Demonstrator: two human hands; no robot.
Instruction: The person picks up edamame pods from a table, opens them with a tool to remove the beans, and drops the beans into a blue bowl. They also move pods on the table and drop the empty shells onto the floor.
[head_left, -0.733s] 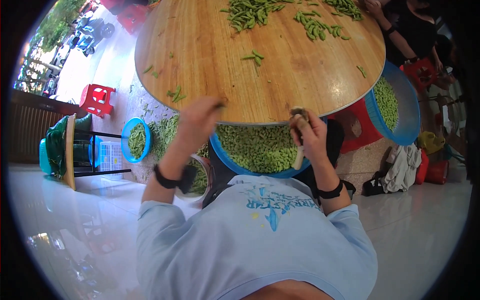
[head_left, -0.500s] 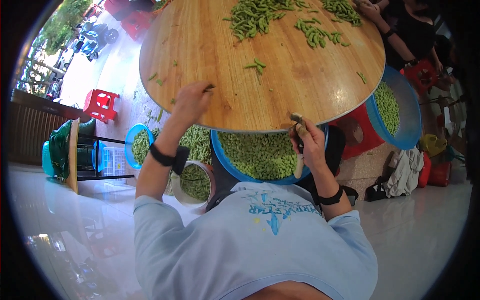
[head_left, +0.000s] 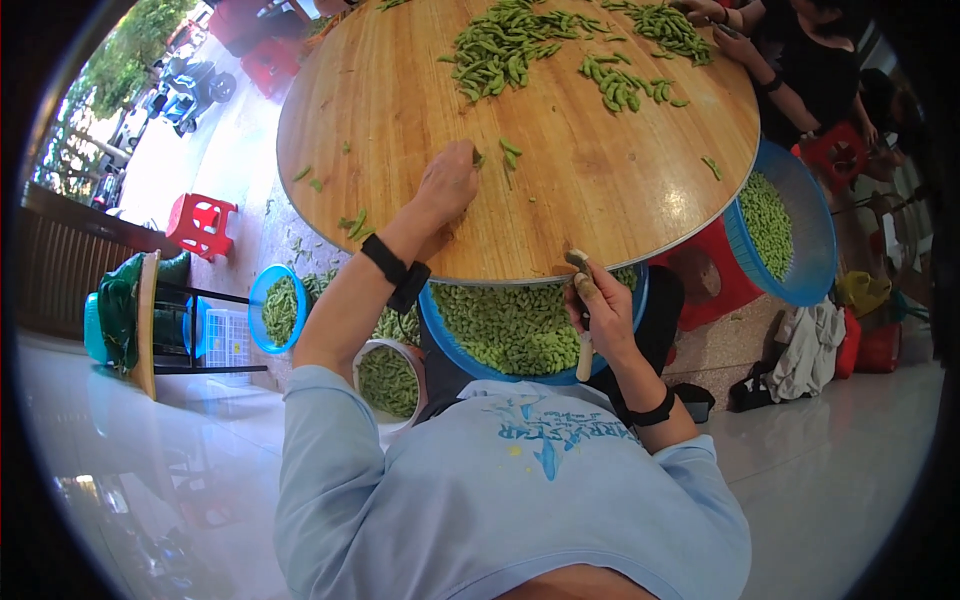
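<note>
My left hand [head_left: 447,190] is over the round wooden table [head_left: 390,110], its fingers drawn together; a small dark-green bit shows at the fingertips, too small to name. Just right of them lie a few green soybean pods [head_left: 510,154]. My right hand [head_left: 606,308] is at the table's near edge, closed round a slim tool with a cream handle [head_left: 585,357]. The handle points down; the tool's other end is mostly hidden by my fingers. Below this hand, a blue basin of shelled green beans [head_left: 520,330] sits against the table edge.
Heaps of pods [head_left: 500,50] lie on the table's far side. A co-worker's hands [head_left: 725,30] work at far right. Around the table are a blue basin of beans [head_left: 770,225], a white bucket of pods [head_left: 388,382], a smaller blue basin [head_left: 279,308] and a red stool [head_left: 203,224].
My left hand has moved right and slightly farther over the table, toward the few loose pods. My right hand keeps the tool and has shifted slightly left and down. The view has tilted a little.
</note>
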